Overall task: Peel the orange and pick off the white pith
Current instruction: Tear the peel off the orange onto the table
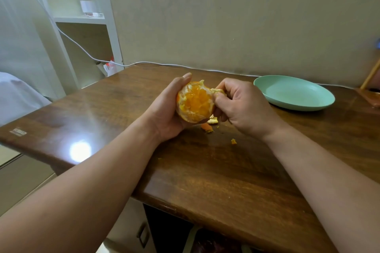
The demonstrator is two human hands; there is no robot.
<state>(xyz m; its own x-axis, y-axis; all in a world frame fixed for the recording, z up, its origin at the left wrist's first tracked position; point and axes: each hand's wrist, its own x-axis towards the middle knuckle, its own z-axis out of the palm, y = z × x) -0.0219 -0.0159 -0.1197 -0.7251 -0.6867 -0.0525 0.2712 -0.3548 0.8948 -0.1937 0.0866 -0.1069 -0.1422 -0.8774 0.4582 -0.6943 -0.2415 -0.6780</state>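
Brown wooden table [205, 170], beige wall behind. Orange [195, 101] is just above it, mid-frame. My left hand [166, 109] cups it; my right hand [240, 107] pinches a peel flap [218, 91] at its right edge. Near side bare, pith on the rim, far side hidden. Scraps [211, 122] underneath, green plate [298, 107] off right. Roughly half done, I'd say.

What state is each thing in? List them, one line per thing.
Orange, partly peeled, flesh exposed.
Left hand, grips the orange.
Right hand, pinches a peel flap at the orange's edge.
Peel scraps, loose on the table.
Plate, upright on the table, untouched.
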